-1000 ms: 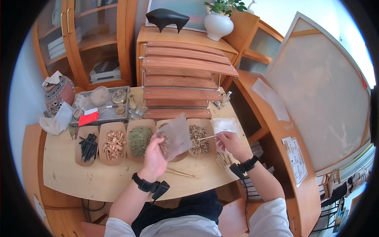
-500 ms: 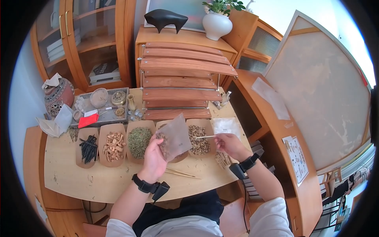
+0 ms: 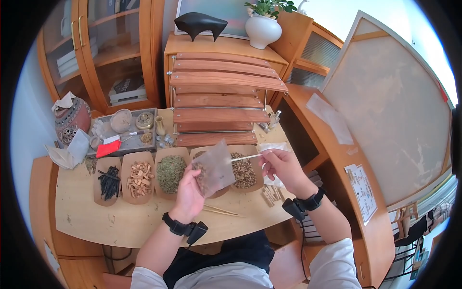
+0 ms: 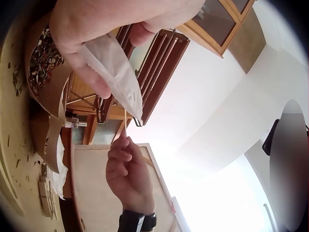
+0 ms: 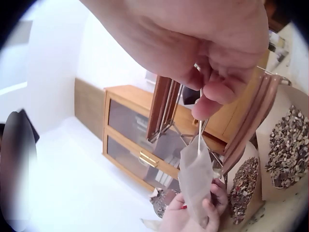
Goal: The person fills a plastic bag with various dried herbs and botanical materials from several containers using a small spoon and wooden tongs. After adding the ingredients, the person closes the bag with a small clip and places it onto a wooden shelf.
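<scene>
My left hand (image 3: 189, 195) holds a translucent pale pouch (image 3: 217, 166) tilted above the trays, thumb across its front. Brown bits show through the pouch's lower part. To the right, my right hand (image 3: 285, 171) pinches a thin pale stick (image 3: 247, 157) between thumb and fingertips. The stick's far end meets the pouch's upper edge in the right wrist view, where the pouch (image 5: 195, 179) hangs below my fingers. Beneath the stick lies a paper tray of chopped brown herbs (image 3: 244, 173). Another tray, of mixed herbs (image 4: 46, 63), is mostly hidden behind the pouch in the head view.
Leftward stand trays of green herb (image 3: 171, 173), tan wood chips (image 3: 140, 176) and dark strips (image 3: 109, 183). Thin sticks (image 3: 221, 210) lie at the front, short pale sticks (image 3: 273, 195) at right. Behind rise a slatted wooden rack (image 3: 216, 115) and a grey tray (image 3: 114, 149) of small vessels.
My right hand has risen slightly and brought the stick from over the right herb tray up to the pouch's edge. My left hand keeps holding the pouch in nearly the same place.
</scene>
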Available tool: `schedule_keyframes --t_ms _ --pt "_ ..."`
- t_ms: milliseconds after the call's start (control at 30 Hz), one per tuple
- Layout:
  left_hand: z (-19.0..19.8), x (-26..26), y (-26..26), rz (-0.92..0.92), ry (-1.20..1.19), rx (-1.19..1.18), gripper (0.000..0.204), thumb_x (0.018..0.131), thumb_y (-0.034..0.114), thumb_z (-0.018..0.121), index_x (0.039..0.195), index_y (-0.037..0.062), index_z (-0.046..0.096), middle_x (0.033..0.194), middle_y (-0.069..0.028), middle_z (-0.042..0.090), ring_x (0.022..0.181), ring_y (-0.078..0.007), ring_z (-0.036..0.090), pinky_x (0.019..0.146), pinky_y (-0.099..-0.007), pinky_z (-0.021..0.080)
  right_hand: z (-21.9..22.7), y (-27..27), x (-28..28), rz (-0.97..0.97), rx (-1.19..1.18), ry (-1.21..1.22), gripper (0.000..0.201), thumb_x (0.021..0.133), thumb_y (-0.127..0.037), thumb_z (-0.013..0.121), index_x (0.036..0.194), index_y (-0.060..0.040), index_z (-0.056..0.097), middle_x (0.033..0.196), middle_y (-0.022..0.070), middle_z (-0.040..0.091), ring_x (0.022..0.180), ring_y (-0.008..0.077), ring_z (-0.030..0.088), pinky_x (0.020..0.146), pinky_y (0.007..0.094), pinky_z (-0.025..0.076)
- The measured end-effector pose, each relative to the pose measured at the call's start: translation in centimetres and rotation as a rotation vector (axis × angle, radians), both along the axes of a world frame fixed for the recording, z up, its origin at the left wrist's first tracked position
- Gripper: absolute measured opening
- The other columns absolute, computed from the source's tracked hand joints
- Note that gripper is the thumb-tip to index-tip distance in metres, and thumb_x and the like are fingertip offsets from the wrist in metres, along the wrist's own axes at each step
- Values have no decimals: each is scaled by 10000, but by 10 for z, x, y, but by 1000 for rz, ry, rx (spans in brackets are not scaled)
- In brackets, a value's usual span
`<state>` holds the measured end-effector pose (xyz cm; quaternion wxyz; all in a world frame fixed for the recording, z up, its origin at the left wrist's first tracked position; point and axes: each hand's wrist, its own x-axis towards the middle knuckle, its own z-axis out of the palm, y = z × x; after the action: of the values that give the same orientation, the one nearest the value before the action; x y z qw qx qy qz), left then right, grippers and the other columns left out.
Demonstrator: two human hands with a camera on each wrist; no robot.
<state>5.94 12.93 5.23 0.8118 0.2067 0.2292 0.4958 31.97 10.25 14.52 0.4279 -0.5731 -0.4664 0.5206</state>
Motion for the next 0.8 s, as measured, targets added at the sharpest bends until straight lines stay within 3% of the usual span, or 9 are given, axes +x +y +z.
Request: schedule_keyframes --t_ms 100,267,433,533,800 --pt "0 -1 0 -4 1 9 511 951 206 429 1450 98 411 1422 -67 527 1322 -228 517 1105 -432 436 5 -6 -11 -16 83 -73 267 1055 -201 504 1030 20 652 872 38 654 669 97 625 537 221 452" --pt "-1 -1 0 28 -46 7 459 940 165 457 1395 107 431 1362 -70 543 1282 -243 545 1075 -465 473 -19 2 25 -137 149 -137 277 1046 -194 504 1082 40 649 880 51 671 669 101 644 522 214 445" --pt "-1 -1 0 30 -30 9 477 940 185 448 1409 96 443 1385 -61 544 1299 -223 528 1103 -427 436 -63 9 61 -121 106 -513 301 1046 -214 487 1076 30 662 838 54 659 655 127 662 537 263 457" --pt "-2 0 1 44 -12 0 476 939 187 449 1406 94 445 1379 -62 549 1291 -226 535 1103 -427 436 -74 6 61 -94 41 -473 264 1036 -180 498 1066 17 671 858 36 659 673 98 661 488 213 440" --pt "0 0 1 21 -13 -5 485 932 194 455 1407 92 447 1367 -65 559 1278 -230 546 1087 -429 451 -93 11 48 -80 -196 -95 235 1039 -185 515 964 -2 641 809 23 619 627 107 604 532 251 475"
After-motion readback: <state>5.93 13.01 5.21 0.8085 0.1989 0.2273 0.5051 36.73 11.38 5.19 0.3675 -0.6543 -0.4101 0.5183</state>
